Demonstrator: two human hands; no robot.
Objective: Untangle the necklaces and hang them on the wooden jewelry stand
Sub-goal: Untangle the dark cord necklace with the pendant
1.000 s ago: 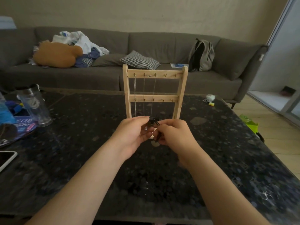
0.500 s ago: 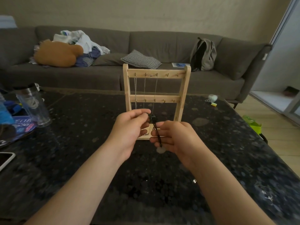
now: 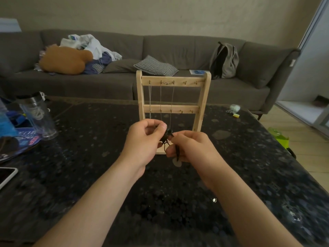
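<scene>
Dark speckled stone table (image 3: 89, 157) fills the lower view, with a living room behind it. Just above the table, at the centre, two bare hands are held close together. The left hand (image 3: 142, 139) is curled, its thumb and forefinger pinched on a small bunched knot in a thin black cord necklace (image 3: 167, 136). The right hand (image 3: 192, 147) is curled too, its fingertips pinched on the same cord just beside the knot. A strand is seen running down past its fingers to a pale round pendant (image 3: 176, 163), which hangs just over the table.

The cord is judged to be light, soft and limp, so slack loops are likely to flop and snag again. The knot is best taken at its outer loops with the fingertips and eased apart, not pulled tight. The pendant's small weight could be used to keep a freed strand straight.

Directly behind the hands, an upright pale wooden jewelry stand (image 3: 204, 97) is set on the table, with two cross rails of small hooks. Fine silver chains (image 3: 161, 97) are already hung from the left hooks of the top rail; the hooks to the right are bare. Farther out, a clear plastic tumbler (image 3: 38, 116) and a white-edged phone (image 3: 6, 175) are placed at the left. A long grey sofa (image 3: 178, 49) is seen along the wall, with a checked cushion (image 3: 155, 65) and a grey backpack (image 3: 224, 61) on it.
</scene>
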